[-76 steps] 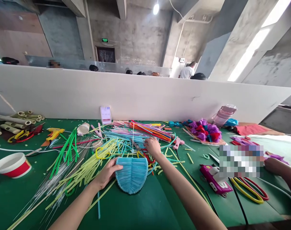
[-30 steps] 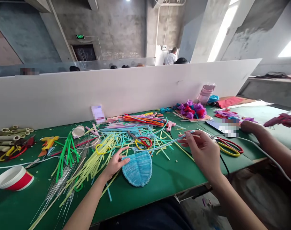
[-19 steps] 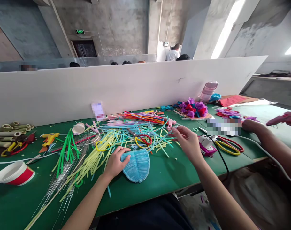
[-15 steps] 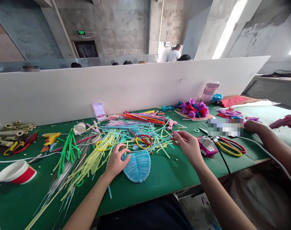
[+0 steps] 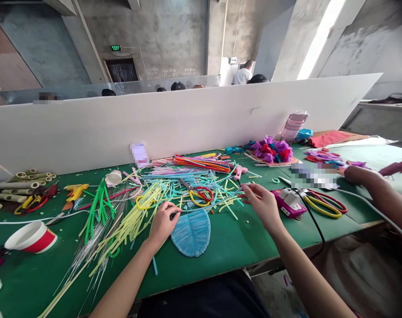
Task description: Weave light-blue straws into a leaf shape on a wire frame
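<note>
A blue leaf-shaped piece (image 5: 191,234), made of closely laid fuzzy strands, lies on the green table just right of my left hand. My left hand (image 5: 165,221) is closed, thumb and forefinger pinching the left end of a thin blue pipe cleaner (image 5: 217,203) above the leaf's top edge. My right hand (image 5: 262,204) pinches the same strand's other end between thumb and fingers. Behind it lie scissors (image 5: 201,195) with red and yellow handles, among loose blue, green and yellow pipe cleaners (image 5: 148,198).
At left stand a red-and-white paper cup (image 5: 31,237), a yellow glue gun (image 5: 75,193) and bamboo pieces (image 5: 31,179). On the right are a purple power block (image 5: 288,205), more scissors (image 5: 324,204) and a co-worker's arm (image 5: 382,194). A white partition (image 5: 187,119) closes off the back.
My left thumb and forefinger have closed together on the strand, where they were apart before. My right hand keeps its pinch. The whole view has shifted slightly.
</note>
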Demonstrator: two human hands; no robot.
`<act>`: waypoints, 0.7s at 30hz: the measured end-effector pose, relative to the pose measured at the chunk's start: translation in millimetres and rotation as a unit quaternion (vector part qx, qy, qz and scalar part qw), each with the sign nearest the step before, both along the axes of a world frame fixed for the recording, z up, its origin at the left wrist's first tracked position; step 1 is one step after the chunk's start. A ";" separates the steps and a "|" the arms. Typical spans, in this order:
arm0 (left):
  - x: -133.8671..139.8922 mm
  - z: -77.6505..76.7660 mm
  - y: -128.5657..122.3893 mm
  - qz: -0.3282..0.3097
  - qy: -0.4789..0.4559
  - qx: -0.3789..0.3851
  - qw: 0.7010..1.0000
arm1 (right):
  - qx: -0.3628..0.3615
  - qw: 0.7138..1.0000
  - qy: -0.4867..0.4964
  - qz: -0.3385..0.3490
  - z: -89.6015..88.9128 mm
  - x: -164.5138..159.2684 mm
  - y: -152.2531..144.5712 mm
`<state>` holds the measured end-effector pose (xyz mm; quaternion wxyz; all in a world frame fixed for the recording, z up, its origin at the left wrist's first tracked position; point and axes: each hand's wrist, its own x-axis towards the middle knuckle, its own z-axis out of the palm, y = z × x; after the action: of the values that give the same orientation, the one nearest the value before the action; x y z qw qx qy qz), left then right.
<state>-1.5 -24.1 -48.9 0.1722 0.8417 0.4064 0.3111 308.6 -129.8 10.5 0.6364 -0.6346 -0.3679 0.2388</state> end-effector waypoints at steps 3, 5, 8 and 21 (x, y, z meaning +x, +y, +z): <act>0.4 -3.0 3.2 -0.007 0.012 0.010 1.000 | 0.003 1.000 -0.005 -0.009 -1.2 -0.5 0.5; 0.5 -4.1 4.5 -0.014 0.021 0.012 1.000 | 0.005 1.000 -0.007 -0.014 -1.8 -0.4 -0.6; 0.7 -4.3 4.9 -0.031 0.031 0.011 0.999 | 0.013 1.000 -0.009 -0.026 -2.0 0.3 -2.7; 1.2 -2.1 3.2 -0.039 0.042 -0.001 0.998 | 0.069 0.995 0.009 -0.075 0.2 0.9 -2.5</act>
<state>-0.3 -20.9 -51.0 0.1678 0.8692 0.3799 0.2683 309.5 -132.3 10.7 0.6981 -0.6126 -0.3291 0.1704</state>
